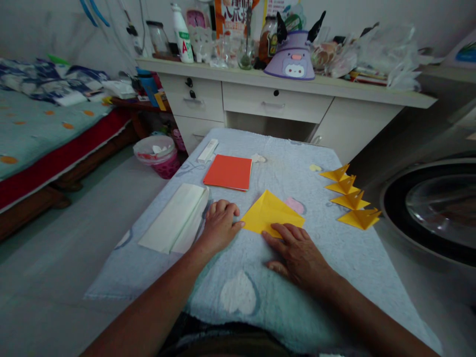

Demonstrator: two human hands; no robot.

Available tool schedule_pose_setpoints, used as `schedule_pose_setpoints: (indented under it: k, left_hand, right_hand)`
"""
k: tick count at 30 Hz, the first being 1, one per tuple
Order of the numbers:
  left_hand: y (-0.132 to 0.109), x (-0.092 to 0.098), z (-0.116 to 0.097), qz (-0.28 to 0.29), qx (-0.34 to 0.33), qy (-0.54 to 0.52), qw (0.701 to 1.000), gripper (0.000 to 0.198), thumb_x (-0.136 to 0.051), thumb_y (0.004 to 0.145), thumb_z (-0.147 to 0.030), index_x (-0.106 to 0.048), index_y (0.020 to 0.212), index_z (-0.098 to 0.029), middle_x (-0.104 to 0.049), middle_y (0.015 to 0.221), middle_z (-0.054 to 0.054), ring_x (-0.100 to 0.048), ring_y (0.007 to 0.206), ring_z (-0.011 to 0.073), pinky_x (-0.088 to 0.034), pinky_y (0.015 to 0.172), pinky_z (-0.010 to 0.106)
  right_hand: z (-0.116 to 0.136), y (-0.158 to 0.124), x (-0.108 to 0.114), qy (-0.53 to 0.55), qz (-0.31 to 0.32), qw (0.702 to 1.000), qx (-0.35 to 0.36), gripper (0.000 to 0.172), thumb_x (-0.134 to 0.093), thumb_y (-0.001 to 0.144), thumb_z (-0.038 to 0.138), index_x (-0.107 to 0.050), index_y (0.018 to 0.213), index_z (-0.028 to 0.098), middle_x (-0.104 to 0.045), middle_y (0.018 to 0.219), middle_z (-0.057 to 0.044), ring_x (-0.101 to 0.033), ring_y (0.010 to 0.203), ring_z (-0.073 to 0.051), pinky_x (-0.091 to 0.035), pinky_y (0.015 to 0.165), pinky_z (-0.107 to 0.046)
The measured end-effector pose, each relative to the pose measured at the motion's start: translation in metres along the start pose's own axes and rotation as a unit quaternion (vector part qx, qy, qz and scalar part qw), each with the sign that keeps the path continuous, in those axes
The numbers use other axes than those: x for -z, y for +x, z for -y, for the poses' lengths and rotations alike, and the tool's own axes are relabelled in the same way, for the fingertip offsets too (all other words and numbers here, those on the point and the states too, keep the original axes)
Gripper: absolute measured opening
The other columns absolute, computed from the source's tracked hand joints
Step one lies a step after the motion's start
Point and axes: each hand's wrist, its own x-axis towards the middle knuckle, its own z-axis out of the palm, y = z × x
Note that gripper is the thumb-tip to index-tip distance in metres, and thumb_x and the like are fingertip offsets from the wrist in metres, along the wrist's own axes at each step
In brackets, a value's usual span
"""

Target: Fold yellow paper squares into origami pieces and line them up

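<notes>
A folded sheet of yellow paper [268, 210] lies on the cloth-covered table in front of me, one corner pointing away. My left hand [220, 223] rests at its left corner, thumb stretched out to touch the tip and the other fingers loosely bent on the cloth. Over the paper's near right edge, my right hand [297, 250] lies with its fingers stretched flat and its thumb apart on the cloth. Several folded yellow paper figures [359, 217] stand in a row along the table's right side.
Beyond my left hand lie an orange-red square pad [228, 172], a pale folded paper packet [173, 218] and a small white box [208, 150]. A white cabinet [275, 96] backs the table. A washing machine [439, 208] stands right; a pink bin [159, 153] and bed [44, 124] are left.
</notes>
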Motion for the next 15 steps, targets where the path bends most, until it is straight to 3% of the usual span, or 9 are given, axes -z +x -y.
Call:
schedule_pose_setpoints:
  k: [15]
  left_hand:
    - [0.001,0.001,0.004,0.005,-0.005,-0.010,1.000,0.015,-0.062,0.079,-0.028,-0.057,0.092,-0.023,-0.054,0.105,0.004,-0.045,0.105,0.0265,-0.038,0.090,0.040]
  right_hand:
    - [-0.029,-0.043,0.003,-0.054,-0.018,0.998,-0.005,0.059,-0.053,0.088,0.058,-0.048,0.141,0.031,-0.047,0.142,-0.014,-0.041,0.128,-0.037,-0.038,0.100,-0.056]
